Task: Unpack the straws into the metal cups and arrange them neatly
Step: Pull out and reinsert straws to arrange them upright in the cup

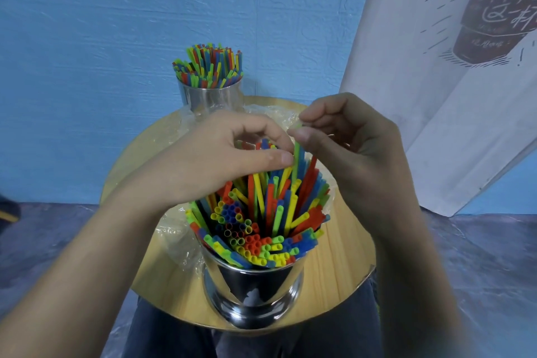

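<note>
A shiny metal cup (255, 291) stands at the near edge of the round wooden table (343, 256), packed with colourful straws (261, 229) that fan out at uneven heights. My left hand (220, 157) curls over the taller straws at the back and grips a bunch of them. My right hand (348, 139) pinches the top of a green straw (296, 154) that sticks up above the rest. A second metal cup (210, 97) full of straws (207, 67) stands at the table's far edge.
Crumpled clear plastic wrap (177, 235) lies on the table around and behind the near cup. A blue wall rises behind the table and a white printed banner (436, 73) hangs at the right. My knees sit under the table's front edge.
</note>
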A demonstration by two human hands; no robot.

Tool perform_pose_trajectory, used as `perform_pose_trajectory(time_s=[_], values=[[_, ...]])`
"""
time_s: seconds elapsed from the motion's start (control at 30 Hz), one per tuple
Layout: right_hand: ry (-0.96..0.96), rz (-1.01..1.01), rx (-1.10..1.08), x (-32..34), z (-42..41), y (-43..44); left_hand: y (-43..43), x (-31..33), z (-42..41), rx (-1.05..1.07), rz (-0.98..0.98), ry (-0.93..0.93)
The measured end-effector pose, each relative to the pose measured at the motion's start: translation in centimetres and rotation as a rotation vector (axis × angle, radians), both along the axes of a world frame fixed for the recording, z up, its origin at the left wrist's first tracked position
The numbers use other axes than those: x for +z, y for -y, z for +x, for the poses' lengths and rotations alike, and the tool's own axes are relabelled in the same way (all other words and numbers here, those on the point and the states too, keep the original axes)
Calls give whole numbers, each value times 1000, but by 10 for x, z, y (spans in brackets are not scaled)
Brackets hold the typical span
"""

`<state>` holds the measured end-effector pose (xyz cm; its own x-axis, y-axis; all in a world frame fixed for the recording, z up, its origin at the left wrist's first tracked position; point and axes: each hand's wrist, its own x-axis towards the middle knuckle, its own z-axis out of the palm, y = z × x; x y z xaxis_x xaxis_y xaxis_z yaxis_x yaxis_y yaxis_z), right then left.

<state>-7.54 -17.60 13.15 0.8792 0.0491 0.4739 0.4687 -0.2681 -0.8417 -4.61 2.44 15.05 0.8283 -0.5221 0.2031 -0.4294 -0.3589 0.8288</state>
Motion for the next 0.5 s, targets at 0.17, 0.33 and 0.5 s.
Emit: perform_pose_trajectory(time_s=[0.17, 0.33, 0.5], values=[[30, 26, 38, -2, -1, -2, 3, 2, -2, 6, 4, 16], [65, 67, 54, -4, -1, -4, 6, 2, -3, 16, 34, 67], [64, 95, 71, -5, 0, -2, 6, 0, -2, 11, 10, 83]])
